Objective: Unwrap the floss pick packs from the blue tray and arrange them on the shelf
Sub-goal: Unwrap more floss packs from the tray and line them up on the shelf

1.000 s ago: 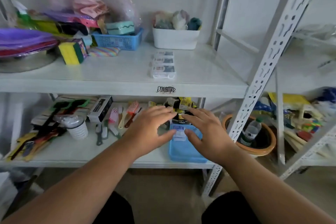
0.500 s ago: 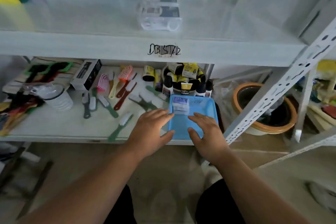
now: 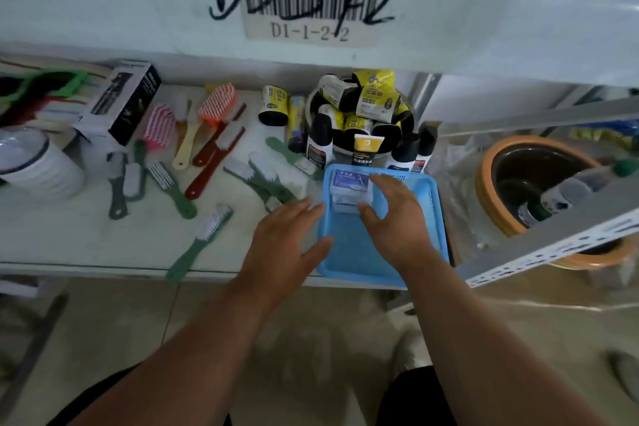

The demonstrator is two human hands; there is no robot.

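Observation:
A blue plastic tray (image 3: 428, 218) rests on the lower shelf's front edge. In its far left corner lies a wrapped bundle of floss pick packs (image 3: 349, 187), white with a blue label. My right hand (image 3: 394, 214) hovers over the tray with fingers spread, thumb near the bundle's front edge, fingertips beside its right side. My left hand (image 3: 287, 239) is open at the tray's left rim, just left of the bundle. Neither hand holds anything.
Several brushes (image 3: 211, 156) lie scattered on the lower shelf (image 3: 69, 235) left of the tray. Bottles and yellow rolls (image 3: 363, 114) crowd behind it. A labelled shelf edge (image 3: 311, 0) is overhead. An orange-rimmed pot (image 3: 539, 180) and slanted metal upright (image 3: 553, 242) stand right.
The camera has dropped and moved close to the lower shelf. Both hands have reached forward, the right one moving over the tray up to the floss pick bundle.

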